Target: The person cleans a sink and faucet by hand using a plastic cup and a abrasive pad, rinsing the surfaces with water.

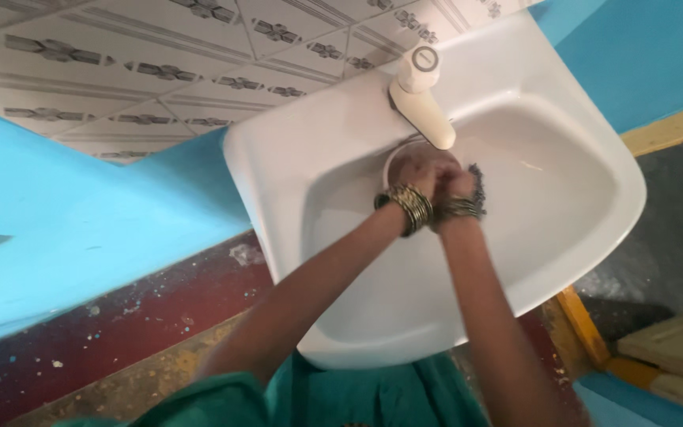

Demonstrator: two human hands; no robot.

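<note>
Patterned white wall tiles (160,71), blue painted wall (81,229), speckled dark red floor (120,332), pale wooden planks (677,352) at right

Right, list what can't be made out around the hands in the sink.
Head view only:
- Left hand and right hand: clasped together, fingers blurred.
- Round object beneath them: mostly covered by the hands.
- Tap spout tip: running water not discernible.
- Sink drain: hidden behind hands.

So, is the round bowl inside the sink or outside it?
Inside: the bowl sits in the sink basin under the tap, both hands on it.
</note>
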